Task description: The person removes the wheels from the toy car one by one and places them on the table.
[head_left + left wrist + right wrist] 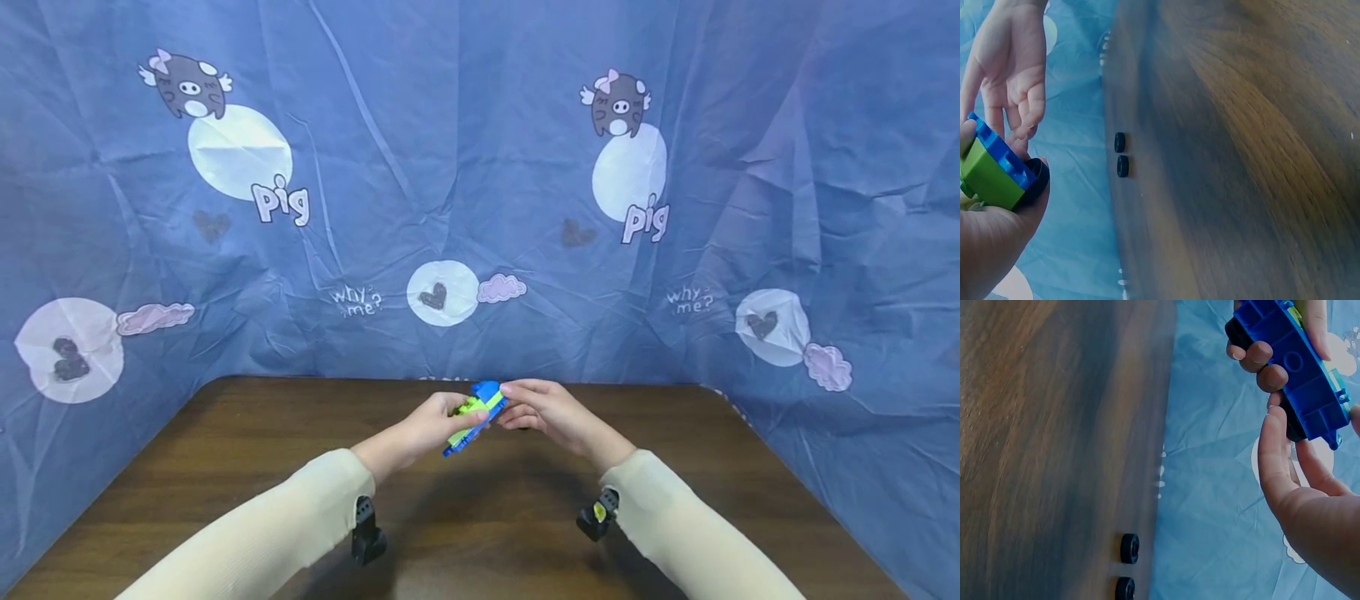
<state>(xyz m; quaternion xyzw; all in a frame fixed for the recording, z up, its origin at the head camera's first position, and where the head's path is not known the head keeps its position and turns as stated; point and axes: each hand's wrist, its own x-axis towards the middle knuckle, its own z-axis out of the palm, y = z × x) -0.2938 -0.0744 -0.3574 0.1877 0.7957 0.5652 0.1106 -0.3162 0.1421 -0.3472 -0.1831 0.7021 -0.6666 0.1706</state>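
A small toy car with a blue base and lime-green top is held up over the far part of the table. My left hand grips its body, thumb on the near side and fingers wrapped underneath. At the car's far end my right hand holds the corner with its fingertips. The right wrist view shows the blue underside, with black wheels along one long side; fingertips of both hands lie by them. One fitted wheel sits next to my left palm in the left wrist view.
Two loose black wheels stand on the table near its far edge, one beside the other. The brown wooden table ends at a blue printed cloth hanging behind and at both sides.
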